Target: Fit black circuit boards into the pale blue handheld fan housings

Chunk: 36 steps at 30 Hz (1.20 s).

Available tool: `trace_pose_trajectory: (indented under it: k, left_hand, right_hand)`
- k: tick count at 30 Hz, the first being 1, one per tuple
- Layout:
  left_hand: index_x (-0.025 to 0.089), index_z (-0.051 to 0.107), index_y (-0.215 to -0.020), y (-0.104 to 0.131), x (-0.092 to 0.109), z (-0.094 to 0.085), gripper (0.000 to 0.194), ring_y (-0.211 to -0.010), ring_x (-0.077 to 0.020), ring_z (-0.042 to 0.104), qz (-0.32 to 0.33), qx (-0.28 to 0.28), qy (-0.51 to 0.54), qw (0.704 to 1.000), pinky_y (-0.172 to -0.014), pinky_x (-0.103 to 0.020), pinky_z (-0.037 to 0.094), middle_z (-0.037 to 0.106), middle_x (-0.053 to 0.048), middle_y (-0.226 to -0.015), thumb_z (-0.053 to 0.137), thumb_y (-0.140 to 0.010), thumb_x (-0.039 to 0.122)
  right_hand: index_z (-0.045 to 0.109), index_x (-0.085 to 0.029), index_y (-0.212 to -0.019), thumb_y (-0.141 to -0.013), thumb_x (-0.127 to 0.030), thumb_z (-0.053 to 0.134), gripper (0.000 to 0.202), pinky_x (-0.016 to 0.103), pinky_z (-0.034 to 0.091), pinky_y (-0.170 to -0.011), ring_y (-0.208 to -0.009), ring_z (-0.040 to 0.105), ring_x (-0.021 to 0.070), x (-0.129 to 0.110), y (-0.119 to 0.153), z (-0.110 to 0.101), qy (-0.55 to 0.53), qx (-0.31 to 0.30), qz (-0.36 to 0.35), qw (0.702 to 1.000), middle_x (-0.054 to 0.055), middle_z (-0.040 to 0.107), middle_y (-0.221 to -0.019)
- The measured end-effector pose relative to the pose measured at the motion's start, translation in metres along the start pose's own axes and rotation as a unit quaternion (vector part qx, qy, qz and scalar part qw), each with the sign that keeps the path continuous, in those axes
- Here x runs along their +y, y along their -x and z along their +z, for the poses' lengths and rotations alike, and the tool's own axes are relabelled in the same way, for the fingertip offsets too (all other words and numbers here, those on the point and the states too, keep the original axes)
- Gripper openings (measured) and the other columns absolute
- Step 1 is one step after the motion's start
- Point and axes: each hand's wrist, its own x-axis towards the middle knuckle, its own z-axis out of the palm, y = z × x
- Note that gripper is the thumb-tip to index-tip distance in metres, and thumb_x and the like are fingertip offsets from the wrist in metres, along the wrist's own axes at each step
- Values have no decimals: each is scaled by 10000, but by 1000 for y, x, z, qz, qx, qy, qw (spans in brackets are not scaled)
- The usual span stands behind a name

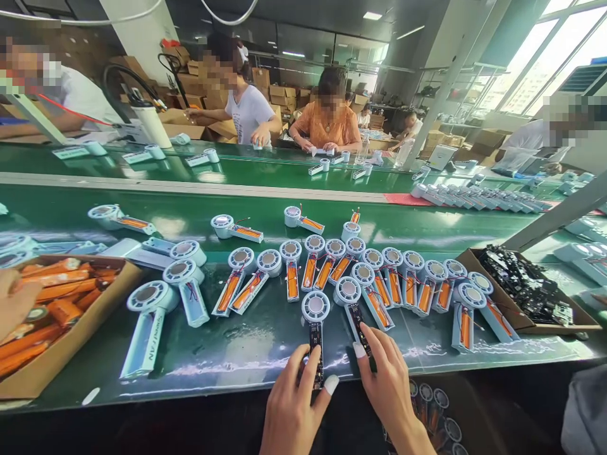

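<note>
My left hand grips the handle of a light-blue handheld fan at the bench's front edge. A black circuit board lies along that open handle, under my fingers. My right hand is closed around the handle of a second handheld fan, just to the right. This handle also carries a black circuit board, partly hidden by my fingers. White covers sit on both thumbs. Behind my hands, several fans show orange battery cells and thin wires in their open handles.
A cardboard box of orange cells stands left, with another person's hand over it. A box of black circuit boards is at right. Across the green conveyor, carrying several fans, people work. A slanted metal post rises at right.
</note>
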Motion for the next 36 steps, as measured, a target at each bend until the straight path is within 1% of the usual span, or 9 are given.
trace_pose_trajectory:
  k: [5,11,14,19,22,25,27,29,36]
  left_hand:
    - [154,609,-1250,7,-4,4,345,-979,-201,743,2,-5,1,1000,-818,-284,602,711,-128,-1120,364,-1051,294]
    - [177,628,-1259,10,-7,8,316,-938,-224,742,8,2,11,1000,-807,-326,610,731,-116,-1103,458,-1020,295]
    - [182,607,-1290,10,-10,6,336,-952,-222,737,14,-11,13,1000,-821,-327,605,742,-111,-1127,435,-1027,302]
    - [191,613,-1274,9,-11,4,312,-911,-235,741,34,6,-24,999,-822,-368,590,763,-95,-1115,448,-1021,267]
    - [179,594,-1293,6,-12,2,332,-922,-226,737,35,-5,-15,999,-815,-349,586,762,-96,-1111,418,-1036,294]
    - [190,534,-1371,4,-11,-1,377,-939,-217,728,29,-17,1,999,-816,-333,584,756,-87,-1114,400,-1043,318]
    - [191,472,-1438,3,-10,-3,422,-937,-210,721,20,-35,12,999,-810,-323,585,753,-79,-1110,403,-1042,319]
    - [188,434,-1473,2,-10,-3,457,-913,-211,718,13,-50,18,999,-784,-318,585,757,-70,-1084,412,-1035,318]
    - [202,523,-1401,-2,-9,-2,450,-877,-238,724,4,-64,-3,998,-753,-348,586,774,-59,-1044,440,-961,244]
  right_hand:
    - [515,-219,-1402,-1026,-229,437,384,424,532,-858,-1037,629,263,2,3,4,-3,16,-5,1000,121,666,-1134]
    - [563,-216,-1366,-1017,-235,468,362,421,533,-857,-995,636,251,4,4,5,8,19,-10,1000,117,666,-1109]
    - [539,-202,-1394,-1015,-227,454,389,428,531,-871,-1023,633,256,3,3,4,4,12,-15,1000,126,667,-1130]
    - [533,-204,-1382,-1012,-204,447,380,436,528,-865,-994,631,252,1,2,4,1,18,-7,1000,123,666,-1110]
    - [494,-204,-1409,-1018,-220,425,397,442,529,-873,-1039,621,264,0,0,2,0,-1,1,1000,130,658,-1146]
    - [404,-220,-1485,-1020,-229,409,465,442,533,-886,-1095,607,270,-1,-2,-1,-6,-22,6,1000,128,646,-1204]
    - [339,-232,-1533,-1024,-228,393,511,445,534,-892,-1102,605,268,-2,-4,-2,-7,-38,8,999,125,643,-1219]
    - [321,-241,-1549,-1032,-232,376,520,447,535,-885,-1077,613,267,-3,-6,-3,-2,-50,10,999,121,650,-1195]
    - [493,-214,-1427,-1043,-281,395,402,423,546,-821,-952,647,260,-7,-15,-2,19,-33,15,999,113,686,-1045]
